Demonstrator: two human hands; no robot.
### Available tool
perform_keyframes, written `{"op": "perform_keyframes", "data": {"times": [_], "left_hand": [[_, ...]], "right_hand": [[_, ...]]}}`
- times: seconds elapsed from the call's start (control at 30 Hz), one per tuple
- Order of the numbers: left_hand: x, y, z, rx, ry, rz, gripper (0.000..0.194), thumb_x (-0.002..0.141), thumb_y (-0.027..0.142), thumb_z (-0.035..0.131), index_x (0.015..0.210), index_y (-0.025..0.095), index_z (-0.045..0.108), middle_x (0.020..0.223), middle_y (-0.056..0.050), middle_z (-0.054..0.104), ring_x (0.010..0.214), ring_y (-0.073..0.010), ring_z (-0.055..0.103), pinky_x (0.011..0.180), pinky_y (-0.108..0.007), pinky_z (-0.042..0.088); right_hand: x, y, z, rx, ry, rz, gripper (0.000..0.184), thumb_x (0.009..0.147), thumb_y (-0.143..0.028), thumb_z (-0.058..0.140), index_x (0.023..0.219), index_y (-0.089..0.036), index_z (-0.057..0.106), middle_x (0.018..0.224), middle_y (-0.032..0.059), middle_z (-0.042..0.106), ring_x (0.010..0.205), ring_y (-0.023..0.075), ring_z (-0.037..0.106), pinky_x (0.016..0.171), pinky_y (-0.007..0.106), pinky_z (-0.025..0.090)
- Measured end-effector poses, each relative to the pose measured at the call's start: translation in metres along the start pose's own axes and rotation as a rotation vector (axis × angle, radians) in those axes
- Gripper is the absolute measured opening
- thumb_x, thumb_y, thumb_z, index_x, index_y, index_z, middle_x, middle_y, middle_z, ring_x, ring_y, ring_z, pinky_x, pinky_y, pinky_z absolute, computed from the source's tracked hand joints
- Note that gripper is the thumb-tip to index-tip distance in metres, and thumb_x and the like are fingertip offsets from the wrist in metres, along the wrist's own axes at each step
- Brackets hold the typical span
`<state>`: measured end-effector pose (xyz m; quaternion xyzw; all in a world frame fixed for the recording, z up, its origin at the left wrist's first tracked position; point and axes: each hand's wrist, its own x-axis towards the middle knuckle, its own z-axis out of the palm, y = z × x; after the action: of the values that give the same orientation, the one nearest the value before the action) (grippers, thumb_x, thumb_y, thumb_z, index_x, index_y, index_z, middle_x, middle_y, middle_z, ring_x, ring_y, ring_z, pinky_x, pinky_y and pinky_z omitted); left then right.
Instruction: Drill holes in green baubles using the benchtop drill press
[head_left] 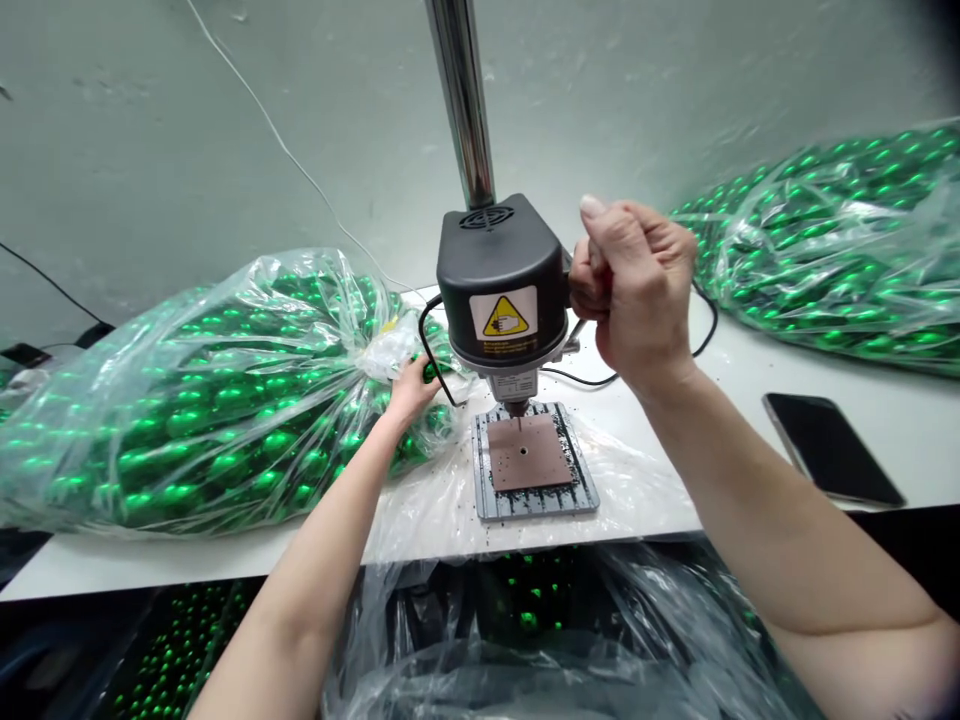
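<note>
Nearest the camera, crumpled clear plastic sheeting (525, 650) was seen below the table edge, with green beads (529, 600) showing through it. Both forearms were stretched over it toward the bench drill (502, 290).

The right hand (637, 290) was raised at the right side of the drill's black motor housing, its fingers curled tightly into a fist around what appeared to be the feed handle, which was almost wholly hidden by the hand. The drill bit (517, 412) was pointed down at a brown pad (527, 452) laid on the grey slotted base plate (536, 500), near the front middle of the white table (750, 400). Dark swarf was scattered around the plate.

The left hand (412, 385) was reached into the open mouth of a large clear bag of green beads (187, 400) lying left of the drill; its fingers were closed on a green bead (430, 372) just at the bag's opening.

A chrome column (465, 100) was seen rising from behind the motor housing, and a black cable (429, 340) was looped beside it. A second bag of beads (832, 240) was lying at the far right, and a dark phone (832, 448) was lying flat near the table's right front edge.
</note>
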<state>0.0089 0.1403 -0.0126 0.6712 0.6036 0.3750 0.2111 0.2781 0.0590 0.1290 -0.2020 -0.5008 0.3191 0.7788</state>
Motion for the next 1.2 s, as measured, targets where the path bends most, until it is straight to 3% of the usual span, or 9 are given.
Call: {"op": "perform_keyframes", "data": {"times": [0.13, 0.27, 0.47, 0.63, 0.73, 0.87, 0.97, 1.2], "left_hand": [[-0.049, 0.022, -0.032, -0.474, -0.038, -0.218, 0.042, 0.072, 0.032, 0.078, 0.111, 0.021, 0.065, 0.09, -0.004, 0.069, 0.083, -0.0207, 0.067, 0.075, -0.036, 0.059], [-0.095, 0.046, -0.045, -0.944, -0.116, -0.465, 0.041, 0.072, 0.038, 0.084, 0.104, 0.023, 0.064, 0.107, -0.005, 0.07, 0.09, -0.0196, 0.071, 0.083, -0.041, 0.062], [-0.122, 0.052, -0.011, -1.121, -0.243, -0.608, 0.041, 0.073, 0.022, 0.081, 0.111, 0.023, 0.066, 0.113, -0.007, 0.072, 0.102, -0.0214, 0.071, 0.099, -0.045, 0.059], [-0.119, 0.048, 0.021, -1.204, -0.236, -0.669, 0.033, 0.072, 0.018, 0.078, 0.104, 0.019, 0.067, 0.109, -0.008, 0.074, 0.1, -0.0209, 0.072, 0.093, -0.039, 0.06], [-0.115, 0.046, 0.033, -1.178, -0.165, -0.623, 0.041, 0.069, 0.022, 0.083, 0.106, 0.019, 0.065, 0.104, -0.006, 0.074, 0.093, -0.019, 0.072, 0.085, -0.034, 0.059], [-0.119, 0.043, 0.049, -0.994, -0.069, -0.413, 0.058, 0.063, 0.03, 0.092, 0.112, 0.018, 0.064, 0.094, -0.004, 0.074, 0.087, -0.0168, 0.07, 0.085, -0.032, 0.054], [-0.127, 0.041, 0.059, -0.875, -0.076, -0.289, 0.06, 0.061, 0.034, 0.093, 0.111, 0.018, 0.064, 0.095, -0.004, 0.074, 0.091, -0.0173, 0.069, 0.086, -0.031, 0.053], [-0.132, 0.038, 0.077, -0.635, -0.095, -0.178, 0.057, 0.062, 0.035, 0.091, 0.108, 0.018, 0.063, 0.104, -0.007, 0.071, 0.084, -0.0162, 0.065, 0.074, -0.029, 0.052]], "right_hand": [[-0.001, -0.001, 0.001, 0.037, 0.01, -0.016, 0.055, 0.08, -0.044, 0.079, 0.054, -0.024, 0.036, 0.043, -0.0066, 0.033, 0.036, 0.0075, 0.025, 0.034, 0.029, 0.013], [-0.001, -0.001, 0.002, 0.007, 0.037, -0.035, 0.056, 0.079, -0.048, 0.079, 0.053, -0.024, 0.035, 0.043, -0.0067, 0.031, 0.036, 0.0082, 0.027, 0.034, 0.03, 0.014], [0.005, 0.005, 0.0, -0.012, 0.058, -0.003, 0.062, 0.07, -0.061, 0.081, 0.053, -0.027, 0.033, 0.041, -0.0067, 0.031, 0.037, 0.0081, 0.019, 0.035, 0.032, 0.009], [0.004, 0.001, 0.0, -0.026, 0.026, 0.009, 0.064, 0.067, -0.066, 0.082, 0.054, -0.026, 0.033, 0.042, -0.0069, 0.031, 0.036, 0.0076, 0.022, 0.034, 0.031, 0.011], [0.001, -0.003, 0.002, -0.077, 0.018, 0.002, 0.065, 0.075, -0.07, 0.074, 0.056, -0.025, 0.031, 0.043, -0.0067, 0.032, 0.037, 0.0077, 0.023, 0.035, 0.03, 0.016], [0.001, -0.004, 0.003, -0.105, 0.021, -0.027, 0.068, 0.076, -0.076, 0.068, 0.056, -0.025, 0.028, 0.044, -0.0067, 0.03, 0.037, 0.0081, 0.024, 0.035, 0.03, 0.017], [0.002, -0.003, 0.003, -0.087, 0.008, -0.043, 0.069, 0.072, -0.075, 0.072, 0.054, -0.025, 0.028, 0.043, -0.006, 0.031, 0.036, 0.009, 0.025, 0.034, 0.031, 0.017], [0.004, -0.002, 0.003, 0.024, 0.025, -0.061, 0.063, 0.066, -0.058, 0.086, 0.05, -0.026, 0.034, 0.041, -0.0061, 0.034, 0.034, 0.0096, 0.024, 0.033, 0.033, 0.015]]}}
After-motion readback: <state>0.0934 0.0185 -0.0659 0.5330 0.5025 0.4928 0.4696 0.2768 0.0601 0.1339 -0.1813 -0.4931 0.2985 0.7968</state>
